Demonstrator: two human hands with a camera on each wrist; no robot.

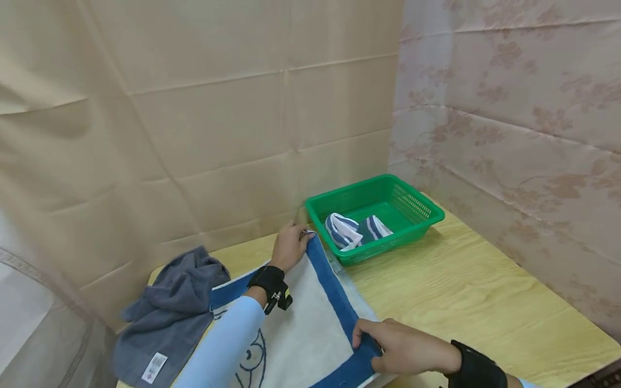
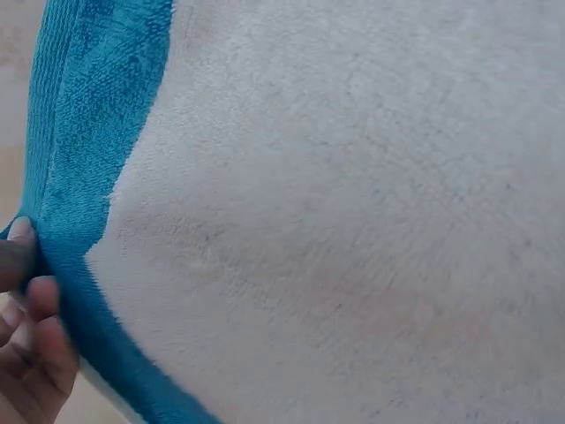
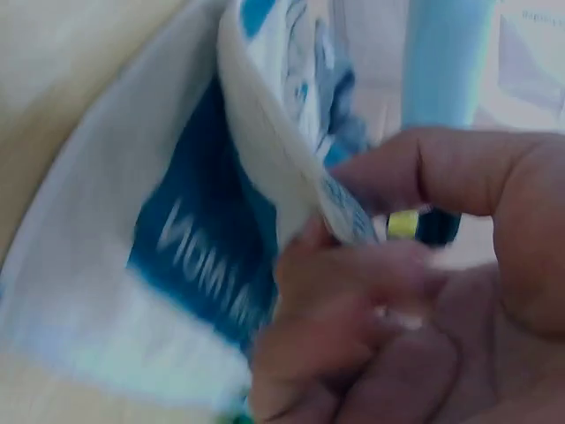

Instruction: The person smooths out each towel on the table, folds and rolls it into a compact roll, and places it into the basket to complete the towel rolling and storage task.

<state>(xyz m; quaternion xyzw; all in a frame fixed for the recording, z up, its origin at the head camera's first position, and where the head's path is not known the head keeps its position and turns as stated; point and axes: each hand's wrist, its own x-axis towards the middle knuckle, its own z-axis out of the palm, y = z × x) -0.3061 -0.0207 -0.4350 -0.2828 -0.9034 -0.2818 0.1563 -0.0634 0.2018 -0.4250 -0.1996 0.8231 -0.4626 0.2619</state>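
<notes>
A white towel [image 1: 310, 307] with a blue border and a dark line drawing is stretched between both hands above the table. My left hand [image 1: 289, 245] pinches its far corner close to the green basket; in the left wrist view, fingertips [image 2: 53, 344] show at the blue edge. The right hand [image 1: 402, 345] grips the near right corner, its thumb and fingers closed on the border. In the right wrist view, the towel's underside [image 3: 79, 291] hangs down with a blue patch bearing white letters. Part of the towel's near side is hidden by my left sleeve.
A green plastic basket [image 1: 412, 231] stands at the back of the wooden table [image 1: 485, 302], with striped cloth pieces [image 1: 346, 229] inside. Left of the towel lies a crumpled grey towel [image 1: 179, 307] with a white label. Curtains [image 1: 242, 118] hang behind and at the right.
</notes>
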